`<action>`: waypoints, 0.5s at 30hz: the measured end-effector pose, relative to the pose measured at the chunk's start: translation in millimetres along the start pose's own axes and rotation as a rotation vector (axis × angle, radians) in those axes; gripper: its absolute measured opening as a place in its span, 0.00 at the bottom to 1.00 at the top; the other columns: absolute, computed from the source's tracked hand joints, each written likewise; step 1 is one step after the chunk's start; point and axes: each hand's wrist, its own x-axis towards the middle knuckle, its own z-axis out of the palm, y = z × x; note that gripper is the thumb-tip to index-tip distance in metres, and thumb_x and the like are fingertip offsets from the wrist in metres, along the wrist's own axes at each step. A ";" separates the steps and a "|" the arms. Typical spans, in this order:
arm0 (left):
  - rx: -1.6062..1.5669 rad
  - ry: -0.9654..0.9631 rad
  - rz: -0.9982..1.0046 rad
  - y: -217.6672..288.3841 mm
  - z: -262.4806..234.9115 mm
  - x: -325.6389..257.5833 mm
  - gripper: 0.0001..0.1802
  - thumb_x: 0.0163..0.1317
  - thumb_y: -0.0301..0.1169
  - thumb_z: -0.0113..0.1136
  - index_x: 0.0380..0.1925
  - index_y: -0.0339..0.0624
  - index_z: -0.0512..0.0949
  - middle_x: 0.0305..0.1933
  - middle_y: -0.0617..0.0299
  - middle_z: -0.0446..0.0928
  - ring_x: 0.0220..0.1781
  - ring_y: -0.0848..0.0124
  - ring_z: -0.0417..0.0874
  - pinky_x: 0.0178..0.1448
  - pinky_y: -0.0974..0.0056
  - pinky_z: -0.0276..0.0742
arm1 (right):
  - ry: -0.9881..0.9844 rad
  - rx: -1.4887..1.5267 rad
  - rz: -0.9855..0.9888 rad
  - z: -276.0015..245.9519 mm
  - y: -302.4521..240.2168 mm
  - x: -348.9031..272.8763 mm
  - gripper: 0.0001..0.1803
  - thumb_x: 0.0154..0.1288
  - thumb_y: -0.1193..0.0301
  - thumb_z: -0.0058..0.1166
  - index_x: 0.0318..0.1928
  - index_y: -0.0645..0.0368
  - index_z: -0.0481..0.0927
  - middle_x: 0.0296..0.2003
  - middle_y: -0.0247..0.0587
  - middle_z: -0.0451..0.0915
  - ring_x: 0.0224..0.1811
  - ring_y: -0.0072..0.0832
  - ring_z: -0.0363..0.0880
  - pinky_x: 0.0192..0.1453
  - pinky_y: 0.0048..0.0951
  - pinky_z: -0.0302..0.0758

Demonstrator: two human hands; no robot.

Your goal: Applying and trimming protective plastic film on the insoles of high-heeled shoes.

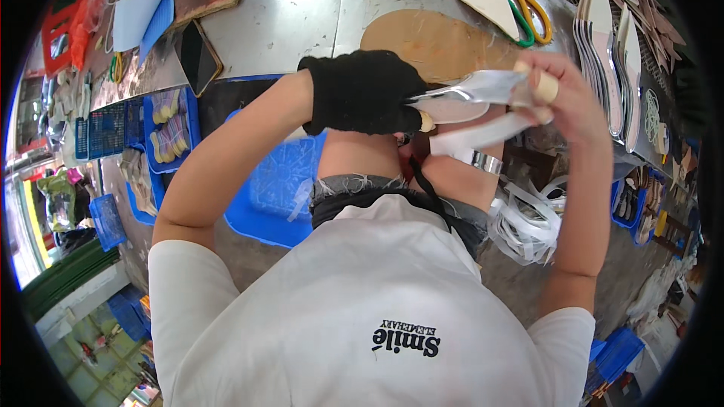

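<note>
My left hand, in a black glove with a bare fingertip showing, is closed at the near end of a pale insole-shaped piece. A shiny silver strip stretches from that glove across to my right hand, which pinches its other end. Pale covers sit on the fingertips of my right hand. Below it a white strip hangs in a curve, somewhat blurred. Under the hands a silver band lies by my thigh. The glove hides most of the grip on the piece.
On the metal table lie a brown oval sheet, scissors with green and yellow handles, a phone and stacked insole pieces. A blue bin stands below left. White strips heap at lower right.
</note>
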 end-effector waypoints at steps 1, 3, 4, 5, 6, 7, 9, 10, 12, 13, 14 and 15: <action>-0.190 -0.183 -0.188 11.9 -12.2 3.0 0.21 0.57 0.48 0.58 0.33 0.39 0.80 0.27 0.52 0.80 0.31 0.57 0.81 0.39 0.58 0.75 | -0.121 0.019 0.069 -7.0 -19.6 1.3 0.16 0.64 0.58 0.54 0.31 0.59 0.80 0.22 0.25 0.74 0.17 0.12 0.64 0.21 0.18 0.59; -0.233 -0.230 -0.200 20.5 -13.5 -1.8 0.23 0.59 0.51 0.56 0.29 0.39 0.80 0.22 0.58 0.79 0.27 0.65 0.81 0.35 0.62 0.75 | -0.114 -0.208 0.018 -14.0 -43.7 2.6 0.14 0.63 0.60 0.55 0.29 0.59 0.79 0.22 0.26 0.75 0.17 0.09 0.63 0.20 0.16 0.56; -0.375 -0.302 -0.265 25.2 -16.2 -6.5 0.22 0.60 0.50 0.56 0.28 0.40 0.80 0.20 0.60 0.79 0.26 0.68 0.81 0.34 0.64 0.74 | -0.112 -0.434 -0.036 -17.0 -55.1 3.5 0.13 0.62 0.62 0.55 0.28 0.59 0.78 0.21 0.27 0.76 0.17 0.07 0.62 0.18 0.14 0.53; -0.512 -0.384 -0.303 41.0 -28.1 -6.8 0.21 0.61 0.49 0.56 0.26 0.40 0.80 0.19 0.63 0.78 0.24 0.71 0.81 0.33 0.65 0.74 | -0.087 -0.442 -0.029 -18.2 -73.1 -8.5 0.13 0.62 0.62 0.55 0.28 0.59 0.78 0.21 0.27 0.76 0.17 0.07 0.62 0.18 0.14 0.53; -0.491 -0.239 -0.109 36.0 -20.5 -17.0 0.20 0.63 0.47 0.55 0.26 0.41 0.80 0.20 0.63 0.79 0.25 0.71 0.81 0.33 0.65 0.75 | -0.077 -0.473 -0.041 -16.3 -85.2 -15.6 0.11 0.61 0.64 0.56 0.28 0.59 0.78 0.22 0.28 0.77 0.17 0.07 0.62 0.18 0.14 0.52; -0.547 -0.151 -0.108 37.7 -17.5 -23.1 0.19 0.61 0.48 0.56 0.27 0.42 0.81 0.19 0.64 0.79 0.24 0.71 0.81 0.32 0.66 0.74 | -0.066 -0.506 -0.054 -13.8 -92.9 -22.1 0.10 0.60 0.66 0.56 0.28 0.60 0.78 0.22 0.28 0.77 0.17 0.07 0.62 0.18 0.14 0.52; -0.616 -0.046 -0.215 42.3 -23.1 -38.6 0.19 0.60 0.48 0.57 0.26 0.42 0.81 0.19 0.66 0.79 0.24 0.74 0.81 0.31 0.67 0.74 | -0.032 -0.448 -0.018 -10.0 -88.6 -26.5 0.09 0.60 0.67 0.57 0.32 0.61 0.79 0.23 0.31 0.79 0.19 0.10 0.68 0.19 0.13 0.59; -0.611 -0.028 -0.231 42.4 -20.9 -43.9 0.19 0.60 0.48 0.57 0.26 0.42 0.81 0.19 0.66 0.79 0.24 0.74 0.81 0.31 0.67 0.74 | 0.138 -0.271 -0.050 -3.0 -71.8 -28.8 0.09 0.59 0.67 0.58 0.33 0.61 0.79 0.25 0.33 0.79 0.21 0.12 0.71 0.21 0.13 0.64; -0.775 0.135 -0.300 43.9 -17.6 -52.2 0.20 0.59 0.47 0.58 0.26 0.40 0.80 0.19 0.65 0.78 0.23 0.75 0.79 0.30 0.68 0.72 | 0.270 -0.099 -0.125 9.6 -46.1 -40.7 0.10 0.58 0.68 0.59 0.37 0.61 0.78 0.27 0.35 0.80 0.24 0.16 0.76 0.24 0.15 0.71; -0.756 0.159 -0.299 44.4 -20.4 -54.8 0.20 0.59 0.47 0.58 0.26 0.40 0.80 0.19 0.65 0.78 0.23 0.75 0.79 0.30 0.68 0.72 | 0.218 -0.106 -0.173 14.9 -39.7 -43.8 0.11 0.58 0.68 0.60 0.38 0.61 0.78 0.27 0.36 0.80 0.26 0.19 0.78 0.26 0.16 0.74; -0.926 0.148 -0.290 38.5 -14.0 -52.0 0.20 0.59 0.47 0.57 0.26 0.39 0.80 0.19 0.65 0.78 0.23 0.76 0.78 0.29 0.68 0.72 | 0.256 0.046 -0.137 27.5 -32.0 -46.4 0.12 0.57 0.67 0.61 0.38 0.61 0.77 0.27 0.34 0.79 0.25 0.18 0.77 0.26 0.16 0.73; -1.093 0.138 -0.281 36.7 -9.6 -49.9 0.20 0.59 0.47 0.57 0.27 0.38 0.80 0.19 0.65 0.78 0.22 0.77 0.77 0.28 0.68 0.71 | 0.287 0.199 -0.103 42.6 -28.5 -47.2 0.13 0.57 0.67 0.62 0.37 0.61 0.76 0.26 0.33 0.79 0.25 0.17 0.76 0.27 0.16 0.71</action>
